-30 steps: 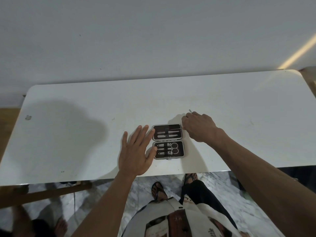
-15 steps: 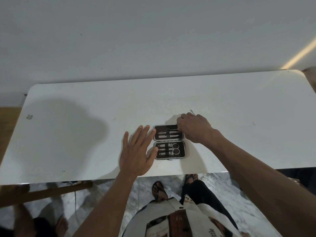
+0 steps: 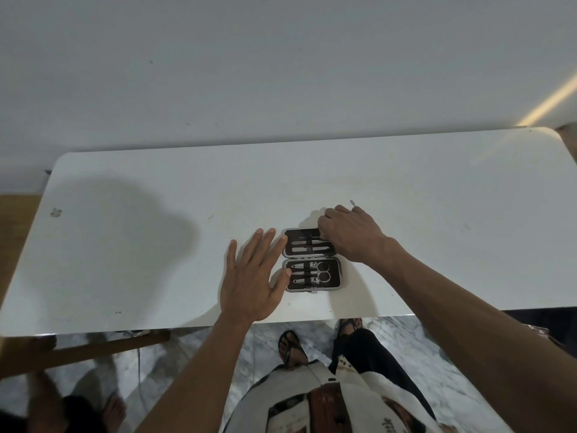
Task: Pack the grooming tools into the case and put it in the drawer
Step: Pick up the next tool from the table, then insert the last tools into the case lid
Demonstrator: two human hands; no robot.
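Note:
A small dark grooming case [image 3: 339, 274] lies open on the white table [image 3: 150, 251], its two halves one behind the other. The near half holds scissors [image 3: 323, 271] and several steel tools under straps. The far half [image 3: 293, 243] holds slim steel tools. My left hand [image 3: 253, 282] lies flat with fingers spread, thumb and fingertips touching the case's left edge. My right hand [image 3: 351, 235] covers the far half's right end, fingers pinched on a thin metal tool [image 3: 352, 202] whose tip sticks out behind the hand. No drawer is in view.
The table's front edge [image 3: 187, 328] runs just below the case, and a grey wall stands behind the table. Below are a marble floor, my sandalled feet [image 3: 292, 348], a wooden bar [image 3: 93, 351] at the left and another person's foot [image 3: 114, 410].
My right hand has slid left from beside the case onto the far half's right end, carrying the thin tool. My left hand has stayed flat at the case's left edge.

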